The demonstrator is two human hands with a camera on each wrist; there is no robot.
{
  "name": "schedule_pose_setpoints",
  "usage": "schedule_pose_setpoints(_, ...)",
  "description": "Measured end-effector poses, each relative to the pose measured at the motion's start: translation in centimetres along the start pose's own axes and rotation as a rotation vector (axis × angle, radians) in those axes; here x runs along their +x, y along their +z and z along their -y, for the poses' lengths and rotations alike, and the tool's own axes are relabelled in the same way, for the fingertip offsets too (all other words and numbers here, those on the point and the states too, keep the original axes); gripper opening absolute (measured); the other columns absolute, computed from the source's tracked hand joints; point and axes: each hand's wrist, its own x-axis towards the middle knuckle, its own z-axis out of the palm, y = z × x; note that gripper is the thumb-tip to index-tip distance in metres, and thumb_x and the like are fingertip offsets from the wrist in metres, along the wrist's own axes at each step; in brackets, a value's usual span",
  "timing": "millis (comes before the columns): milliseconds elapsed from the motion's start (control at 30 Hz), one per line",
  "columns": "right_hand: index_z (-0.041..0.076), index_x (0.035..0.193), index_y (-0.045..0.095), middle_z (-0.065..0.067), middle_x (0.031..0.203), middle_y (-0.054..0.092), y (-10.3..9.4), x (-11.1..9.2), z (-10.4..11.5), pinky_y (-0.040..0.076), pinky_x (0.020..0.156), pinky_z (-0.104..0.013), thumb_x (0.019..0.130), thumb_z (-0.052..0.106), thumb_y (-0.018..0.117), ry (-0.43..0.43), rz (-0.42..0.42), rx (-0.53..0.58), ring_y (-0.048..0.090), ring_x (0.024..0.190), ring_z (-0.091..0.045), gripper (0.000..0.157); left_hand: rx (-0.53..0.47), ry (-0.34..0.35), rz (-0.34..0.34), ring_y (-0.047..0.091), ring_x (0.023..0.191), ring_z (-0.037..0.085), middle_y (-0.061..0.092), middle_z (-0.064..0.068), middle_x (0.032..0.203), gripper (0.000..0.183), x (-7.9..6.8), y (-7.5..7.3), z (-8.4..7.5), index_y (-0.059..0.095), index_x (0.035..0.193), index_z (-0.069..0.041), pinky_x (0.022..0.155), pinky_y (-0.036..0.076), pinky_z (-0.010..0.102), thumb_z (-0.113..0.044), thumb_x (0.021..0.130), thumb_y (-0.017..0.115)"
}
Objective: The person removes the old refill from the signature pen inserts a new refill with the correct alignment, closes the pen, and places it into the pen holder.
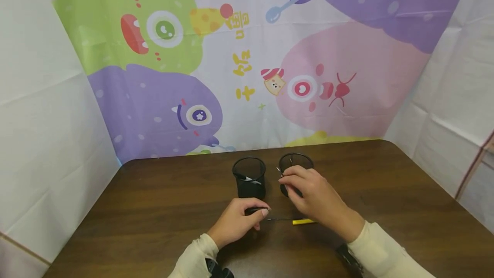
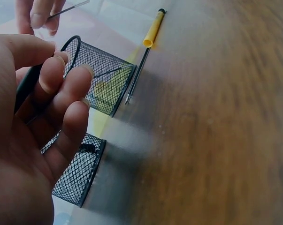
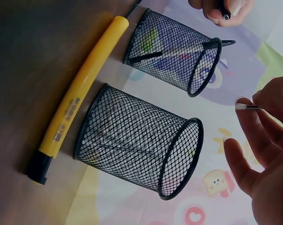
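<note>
My left hand (image 1: 240, 220) grips a dark pen barrel (image 2: 28, 86), its end poking out past the thumb. My right hand (image 1: 314, 190) is raised at the near rim of the right mesh pen holder (image 3: 136, 140). Its thumb and fingertips pinch a thin rod (image 3: 248, 107) with a pale tip, like a pen refill. A slim dark rod lies inside that holder. In the left mesh pen holder (image 1: 251, 188) leans a black and silver pen (image 3: 183, 50). On the table below the hands lie a yellow pen barrel (image 3: 80, 89) with a black end and a thin dark refill (image 2: 138, 77) with a metal tip.
The brown wooden table (image 1: 162, 209) runs back to a cartoon-printed cloth (image 1: 247, 128). White cloth walls (image 1: 50, 119) stand at both sides. Both holders stand side by side towards the table's far edge.
</note>
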Motion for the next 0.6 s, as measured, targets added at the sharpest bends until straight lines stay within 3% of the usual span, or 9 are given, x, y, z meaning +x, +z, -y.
schedule_pose_setpoints(433,0.012,0.091,0.074,0.003,0.099,0.071,0.15,-0.86,-0.04,0.052,0.07,-0.036,0.081,-0.002,0.073,0.008,0.058,0.023,0.066,0.086,-0.015,0.017,0.002,-0.003,-0.008,0.066,0.061,0.013,0.071,0.01,0.082,0.021,0.09,0.09,0.0,0.074,0.11,-0.009,0.057,0.051,0.025,-0.025,0.099,0.066)
schedule_pose_setpoints(600,0.014,0.09,0.069,0.009,0.088,0.069,0.44,-0.91,-0.09,0.051,0.071,-0.036,0.083,-0.004,0.068,0.003,0.088,0.046,0.063,0.078,-0.008,0.019,0.013,-0.013,-0.026,0.064,0.06,0.013,0.07,0.011,0.082,0.017,0.02,0.07,0.01,0.074,0.111,-0.009,0.058,0.05,0.025,-0.018,0.099,0.065)
